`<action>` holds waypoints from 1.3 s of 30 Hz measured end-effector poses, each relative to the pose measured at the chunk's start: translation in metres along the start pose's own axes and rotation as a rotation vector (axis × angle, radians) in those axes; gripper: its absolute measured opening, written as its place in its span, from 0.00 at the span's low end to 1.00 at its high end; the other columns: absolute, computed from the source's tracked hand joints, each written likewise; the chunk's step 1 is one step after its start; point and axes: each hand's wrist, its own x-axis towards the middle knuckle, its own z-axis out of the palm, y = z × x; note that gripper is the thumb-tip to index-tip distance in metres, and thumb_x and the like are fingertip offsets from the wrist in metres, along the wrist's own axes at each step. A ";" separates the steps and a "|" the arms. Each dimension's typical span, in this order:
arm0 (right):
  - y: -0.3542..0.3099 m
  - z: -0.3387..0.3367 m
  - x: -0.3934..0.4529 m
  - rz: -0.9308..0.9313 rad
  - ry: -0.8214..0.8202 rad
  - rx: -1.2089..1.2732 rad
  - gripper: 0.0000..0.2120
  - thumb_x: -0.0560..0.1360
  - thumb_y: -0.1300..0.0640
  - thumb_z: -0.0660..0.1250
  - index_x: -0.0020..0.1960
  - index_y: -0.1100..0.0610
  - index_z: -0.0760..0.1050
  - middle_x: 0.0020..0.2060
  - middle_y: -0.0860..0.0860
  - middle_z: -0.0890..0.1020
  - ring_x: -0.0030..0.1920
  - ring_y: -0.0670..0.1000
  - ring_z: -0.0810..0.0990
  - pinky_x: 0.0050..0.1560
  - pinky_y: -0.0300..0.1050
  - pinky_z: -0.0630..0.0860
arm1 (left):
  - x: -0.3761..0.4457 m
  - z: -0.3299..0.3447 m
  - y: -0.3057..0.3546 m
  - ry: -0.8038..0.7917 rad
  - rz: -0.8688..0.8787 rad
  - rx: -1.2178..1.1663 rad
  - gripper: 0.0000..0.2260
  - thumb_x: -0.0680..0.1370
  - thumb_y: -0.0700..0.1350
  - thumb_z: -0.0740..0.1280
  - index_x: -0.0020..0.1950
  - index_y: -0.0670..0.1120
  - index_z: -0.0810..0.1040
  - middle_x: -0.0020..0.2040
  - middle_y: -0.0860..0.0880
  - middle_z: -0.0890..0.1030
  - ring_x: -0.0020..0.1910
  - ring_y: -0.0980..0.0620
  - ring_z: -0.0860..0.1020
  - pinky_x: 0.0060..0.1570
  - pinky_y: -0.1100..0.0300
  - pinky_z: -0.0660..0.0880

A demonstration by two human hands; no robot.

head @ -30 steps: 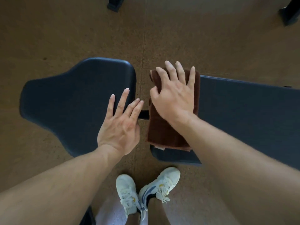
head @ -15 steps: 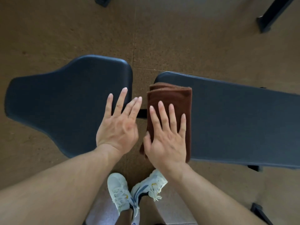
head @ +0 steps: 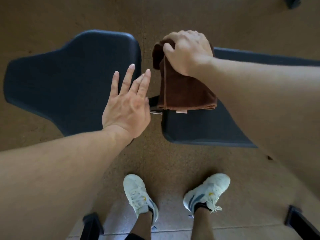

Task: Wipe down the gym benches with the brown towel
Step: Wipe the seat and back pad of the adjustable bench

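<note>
A folded brown towel (head: 183, 94) lies on the left end of the long dark bench pad (head: 204, 129). My right hand (head: 187, 51) grips the towel's far end, fingers curled over it, and that end is bunched up off the pad. The wider dark seat pad (head: 69, 77) sits to the left, across a narrow gap. My left hand (head: 128, 104) is spread flat with straight fingers over the seat pad's right edge; I cannot tell whether it touches the pad.
Brown cork-like floor (head: 173, 163) surrounds the bench. My two white sneakers (head: 138, 194) stand on it below the pads. Dark frame feet show at the bottom left (head: 91, 226), bottom right (head: 301, 222) and top right (head: 294, 2).
My right hand went from pressing flat on the towel's near end to the far end, curling round it and bunching it up. My left hand stays spread by the seat pad edge.
</note>
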 end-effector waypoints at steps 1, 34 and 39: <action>0.002 0.004 -0.007 -0.006 0.032 0.006 0.25 0.84 0.44 0.50 0.78 0.47 0.69 0.77 0.49 0.72 0.80 0.52 0.64 0.81 0.53 0.53 | 0.000 0.000 0.000 0.002 -0.005 -0.002 0.28 0.84 0.49 0.52 0.83 0.46 0.47 0.80 0.50 0.63 0.83 0.47 0.44 0.80 0.42 0.43; 0.125 -0.016 -0.030 0.152 0.089 0.131 0.26 0.84 0.39 0.46 0.65 0.47 0.80 0.66 0.47 0.82 0.72 0.52 0.74 0.80 0.59 0.55 | 0.079 0.008 0.152 0.130 -0.896 -0.369 0.31 0.83 0.65 0.48 0.80 0.48 0.59 0.76 0.48 0.70 0.70 0.44 0.73 0.60 0.43 0.71; 0.137 0.005 -0.118 0.054 0.203 0.048 0.27 0.86 0.44 0.52 0.84 0.46 0.59 0.83 0.48 0.61 0.84 0.55 0.53 0.84 0.60 0.46 | 0.079 0.007 0.152 0.112 -0.913 -0.364 0.30 0.82 0.65 0.49 0.79 0.49 0.60 0.74 0.48 0.72 0.68 0.42 0.75 0.60 0.43 0.71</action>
